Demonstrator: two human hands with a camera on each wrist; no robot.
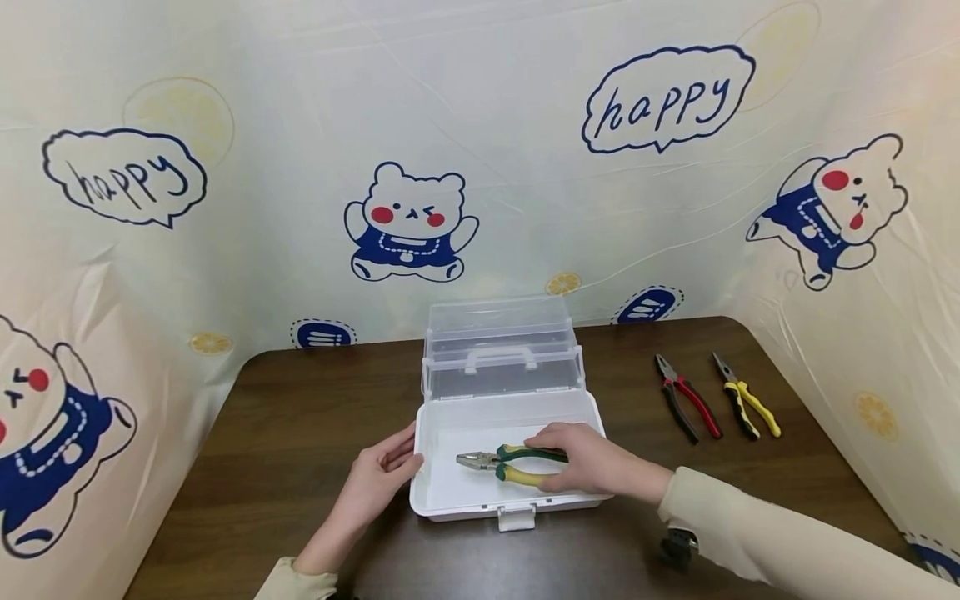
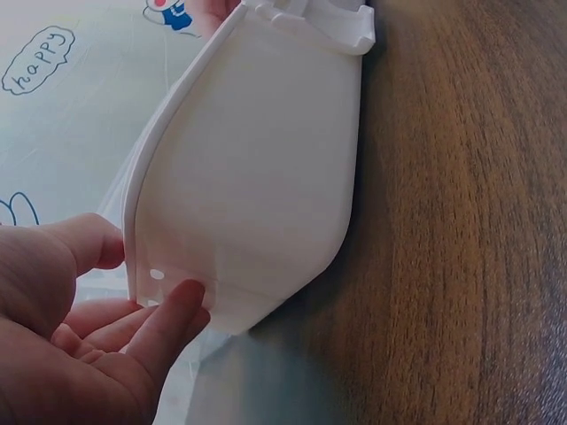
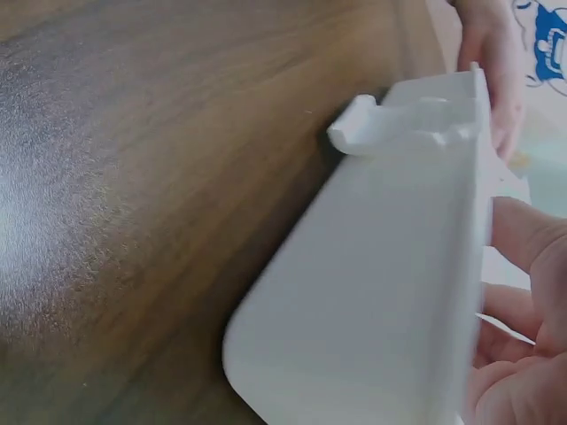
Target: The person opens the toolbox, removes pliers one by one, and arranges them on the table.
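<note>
A white toolbox [image 1: 457,492] stands on the table with its clear lid [image 1: 501,325] tipped back. My left hand [image 1: 377,483] holds the box's left rim, the thumb on one side and fingers on the other, as the left wrist view shows. Inside the box, combination pliers [image 1: 512,475] with green and yellow handles point their metal head left. My right hand [image 1: 588,458] grips the handle ends, reaching over the right side. The right wrist view shows the box's front wall [image 3: 372,266] and my fingers behind its rim; the pliers are hidden there.
To the right of the box lie red-and-black pliers [image 1: 682,396] and yellow-and-black long-nose pliers [image 1: 745,396]. A white latch [image 1: 517,518] hangs from the box's front. Patterned cloth [image 1: 525,208] surrounds the back and sides of the dark wooden table [image 1: 300,417].
</note>
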